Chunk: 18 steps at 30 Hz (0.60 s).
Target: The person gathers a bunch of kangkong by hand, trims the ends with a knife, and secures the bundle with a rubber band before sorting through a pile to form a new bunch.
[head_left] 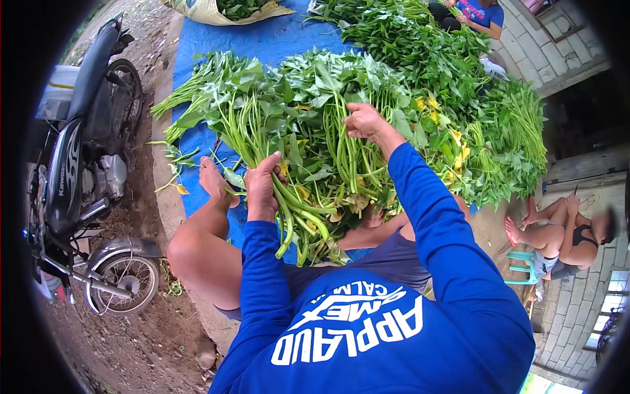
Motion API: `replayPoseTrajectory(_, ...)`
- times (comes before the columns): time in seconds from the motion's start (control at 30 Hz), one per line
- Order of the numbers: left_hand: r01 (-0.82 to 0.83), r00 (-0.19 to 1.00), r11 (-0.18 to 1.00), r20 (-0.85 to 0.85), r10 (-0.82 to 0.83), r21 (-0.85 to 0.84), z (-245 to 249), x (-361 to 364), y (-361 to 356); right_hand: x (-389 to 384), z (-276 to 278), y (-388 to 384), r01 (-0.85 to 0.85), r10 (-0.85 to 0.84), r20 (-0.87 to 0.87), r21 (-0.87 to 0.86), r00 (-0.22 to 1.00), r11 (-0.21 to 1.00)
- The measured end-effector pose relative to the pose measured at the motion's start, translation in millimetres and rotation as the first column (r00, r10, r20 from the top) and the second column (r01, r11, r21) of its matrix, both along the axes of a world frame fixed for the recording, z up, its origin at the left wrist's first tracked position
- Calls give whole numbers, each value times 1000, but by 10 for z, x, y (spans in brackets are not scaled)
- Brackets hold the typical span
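Note:
My left hand (262, 186) is wrapped round a bunch of long-stemmed leafy greens (244, 125), which look like water spinach. The leaves fan out beyond the fist, and thick cut stem ends (298, 220) stick out below it toward my lap. To the right, my right hand (365, 123) is held over the pile of greens (335, 134) with its fingers curled together, close to upright stems. Whatever lies between those fingers is hidden. Some yellowed leaves (457, 154) show in the pile by my right forearm.
A blue tarp (262, 39) lies under the greens, with a sack (226, 13) at its far end. A motorcycle (85, 151) stands at left. One person (482, 14) sits at the far right; another (567, 233) is by a green stool (522, 268) near a block wall.

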<state>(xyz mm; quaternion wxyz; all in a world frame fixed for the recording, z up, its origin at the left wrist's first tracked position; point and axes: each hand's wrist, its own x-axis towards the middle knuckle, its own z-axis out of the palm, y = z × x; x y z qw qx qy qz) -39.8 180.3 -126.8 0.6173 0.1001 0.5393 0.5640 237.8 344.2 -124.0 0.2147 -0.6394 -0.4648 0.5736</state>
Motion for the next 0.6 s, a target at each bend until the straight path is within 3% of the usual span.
replayPoseTrajectory(0.03, 4, 1000, 1000, -4, -4, -3, -9, 2, -6, -30, 137, -68, 34, -35, 0, -41, 999, 999)
replayPoseTrajectory(0.13, 16, 1000, 1000, -16, -17, -8, 5, 0, -52, -43, 520, -203, -5, 6, -222, 7, 975, 1000)
replayPoseTrajectory(0.2, 29, 999, 1000, -23, -29, -7, 9, -23, -17, -15, 766, -301, -56, 152, -487, 205, 860, 977)
replayPoseTrajectory(0.27, 67, 997, 997, -25, -68, -30, -90, -29, -22, -84, 888, -329, 65, 39, -507, 185, 861, 981)
replayPoseTrajectory(0.4, 49, 998, 999, -32, -49, 22, 3, 25, -33, -155, 1266, -331, 117, 46, -321, 469, 946, 876)
replayPoseTrajectory(0.47, 60, 997, 998, -38, -60, -3, -7, 32, -68, -167, 1423, -268, 160, 1, -294, 524, 956, 837)
replayPoseTrajectory(0.53, 88, 996, 996, -29, -88, -4, -51, 19, -20, -117, 1461, -220, 126, -42, -154, 595, 987, 794)
replayPoseTrajectory(0.57, 112, 984, 992, -146, -103, 52, -58, 33, -33, -83, 1499, -251, 86, -44, -81, 662, 996, 744)
replayPoseTrajectory(0.6, 102, 987, 993, -127, -94, 57, 41, 67, -36, -58, 1496, -225, 98, -58, -84, 638, 995, 764)
